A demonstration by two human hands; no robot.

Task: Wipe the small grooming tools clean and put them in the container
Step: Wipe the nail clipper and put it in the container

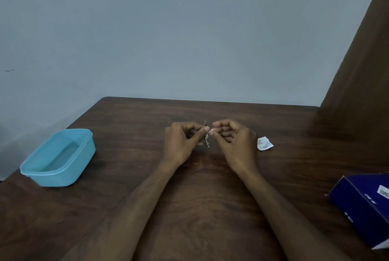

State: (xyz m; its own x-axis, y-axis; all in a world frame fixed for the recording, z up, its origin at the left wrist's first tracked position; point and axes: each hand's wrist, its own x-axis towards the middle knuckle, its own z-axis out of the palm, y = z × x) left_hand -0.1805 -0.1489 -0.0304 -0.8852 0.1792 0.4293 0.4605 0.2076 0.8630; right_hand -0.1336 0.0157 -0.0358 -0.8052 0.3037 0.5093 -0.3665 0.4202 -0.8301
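Observation:
A thin metal grooming tool (207,141) stands nearly upright above the middle of the dark wooden table (200,197). My left hand (181,144) pinches it between thumb and fingers. My right hand (233,142) is close on the tool's other side, fingers curled, its thumb and forefinger tips at the tool; whether they grip it is unclear. A light blue plastic container (57,158) sits open at the table's left edge, with nothing visible inside.
A small torn white wrapper (264,143) lies on the table just right of my right hand. A dark blue box (362,203) sits at the right edge. A brown curtain (362,71) hangs at the far right, and a grey wall stands behind the table.

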